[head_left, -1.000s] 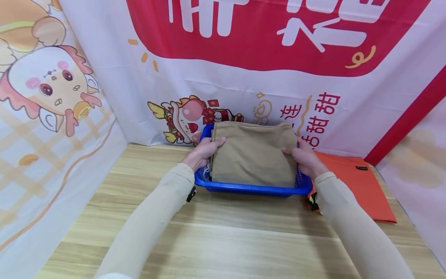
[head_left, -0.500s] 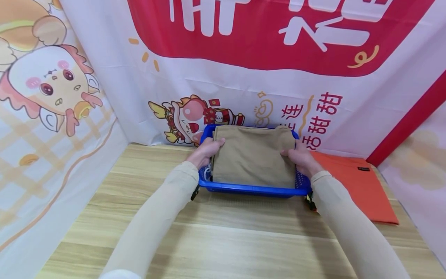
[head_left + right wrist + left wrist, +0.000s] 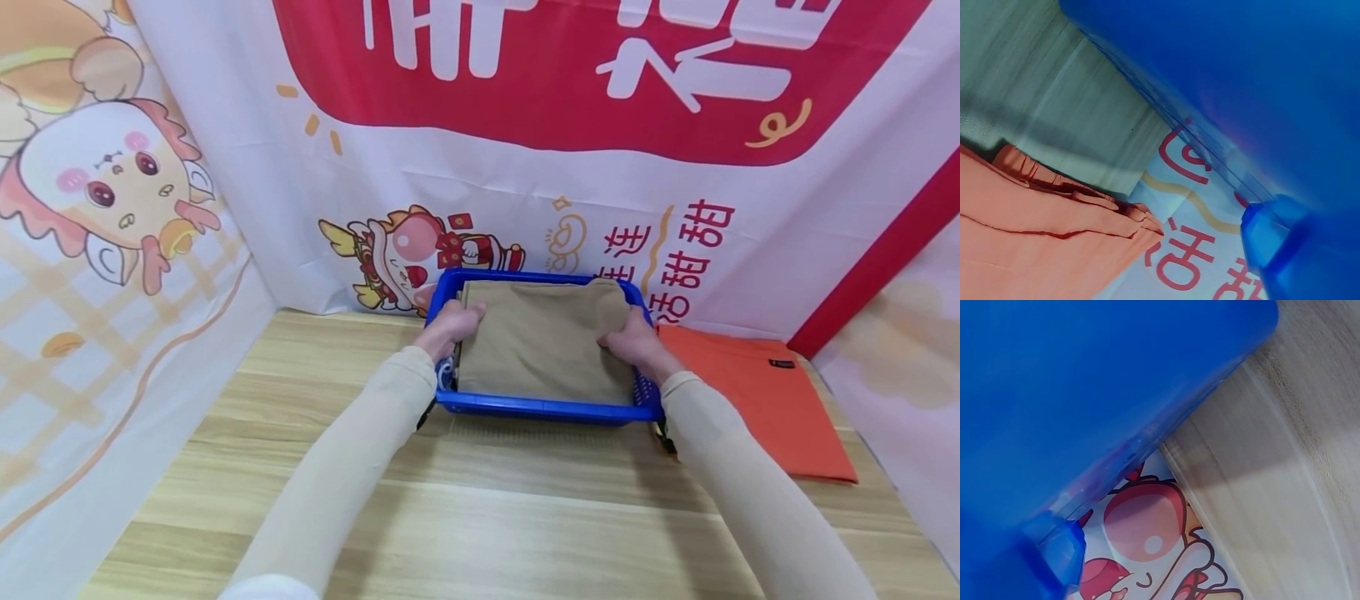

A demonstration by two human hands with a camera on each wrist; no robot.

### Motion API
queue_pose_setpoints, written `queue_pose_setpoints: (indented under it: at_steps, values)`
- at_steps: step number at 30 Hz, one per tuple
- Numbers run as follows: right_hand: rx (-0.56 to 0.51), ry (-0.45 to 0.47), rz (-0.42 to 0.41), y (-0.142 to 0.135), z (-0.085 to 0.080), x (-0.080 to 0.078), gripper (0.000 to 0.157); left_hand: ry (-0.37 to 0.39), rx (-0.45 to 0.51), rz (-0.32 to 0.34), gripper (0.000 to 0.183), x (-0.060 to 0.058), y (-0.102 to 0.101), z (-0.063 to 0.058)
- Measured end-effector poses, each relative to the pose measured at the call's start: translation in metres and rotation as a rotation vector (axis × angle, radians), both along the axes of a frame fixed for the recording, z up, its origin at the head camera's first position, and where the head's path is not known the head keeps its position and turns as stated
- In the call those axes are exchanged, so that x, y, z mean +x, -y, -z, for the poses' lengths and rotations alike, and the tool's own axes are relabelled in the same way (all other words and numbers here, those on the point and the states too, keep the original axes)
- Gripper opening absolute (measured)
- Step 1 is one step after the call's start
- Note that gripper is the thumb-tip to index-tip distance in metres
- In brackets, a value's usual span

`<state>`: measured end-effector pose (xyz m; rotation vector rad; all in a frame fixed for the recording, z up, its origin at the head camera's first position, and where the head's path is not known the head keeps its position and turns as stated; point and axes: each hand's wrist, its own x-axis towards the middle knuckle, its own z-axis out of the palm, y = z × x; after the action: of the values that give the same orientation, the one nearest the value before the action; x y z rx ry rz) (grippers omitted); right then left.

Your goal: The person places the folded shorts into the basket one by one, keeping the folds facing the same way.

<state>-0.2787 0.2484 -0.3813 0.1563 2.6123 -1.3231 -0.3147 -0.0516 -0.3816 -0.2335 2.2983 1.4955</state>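
A folded khaki garment [image 3: 540, 342] lies level inside a blue plastic basket [image 3: 547, 408] by the back wall. At its left edge, my left hand [image 3: 448, 327] holds the garment with the thumb on top. My right hand [image 3: 632, 340] pinches the opposite edge in the same way. Both hands reach over the basket's sides, and their fingers beneath the cloth are hidden. Something white and blue [image 3: 446, 372] shows under the garment at the left. Only the basket's blue wall [image 3: 1116, 394] fills the near part of the left wrist view; no fingers appear there.
A folded orange cloth [image 3: 765, 408] lies on the wooden table [image 3: 517, 517], close to the basket's right side. Printed fabric [image 3: 420, 158] hangs directly behind the basket. Another printed panel [image 3: 112, 275] rises along the left side.
Both hands have come slightly inward and lower with the khaki garment, which now sits deeper in the basket. More of the basket's back rim shows. The orange cloth stays in place.
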Motion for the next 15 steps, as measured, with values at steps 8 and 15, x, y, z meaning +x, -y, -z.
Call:
queue_pose_setpoints:
  at_steps: [8,15]
  values:
    - [0.328,-0.204,-0.058,0.004,-0.015,0.013,0.095,-0.135,-0.099,0.073,0.080,0.013,0.002,-0.010]
    - [0.472,-0.404,-0.248,-0.001,-0.024,0.019,0.080,-0.317,-0.421,0.183,0.089,0.030,-0.004,-0.028]
